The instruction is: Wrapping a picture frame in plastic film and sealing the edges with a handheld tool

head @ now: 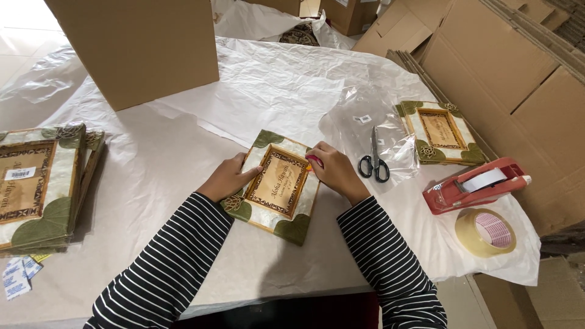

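Note:
A decorated picture frame (pixel 277 186) with green leaf corners and a tan centre lies flat on the paper-covered table (pixel 158 164) in front of me. My left hand (pixel 226 178) rests on its left edge and steadies it. My right hand (pixel 332 169) presses on the frame's upper right edge with the fingers curled around a small red object (pixel 314 161), mostly hidden. Both sleeves are black with white stripes.
Black-handled scissors (pixel 373 159) lie on a clear plastic bag (pixel 381 131) right of my right hand. Beyond them sits another frame (pixel 440 132), then a red tape dispenser (pixel 478 184) and a tape roll (pixel 485 232). Stacked frames (pixel 39 186) lie at left; a cardboard box (pixel 137 45) stands behind.

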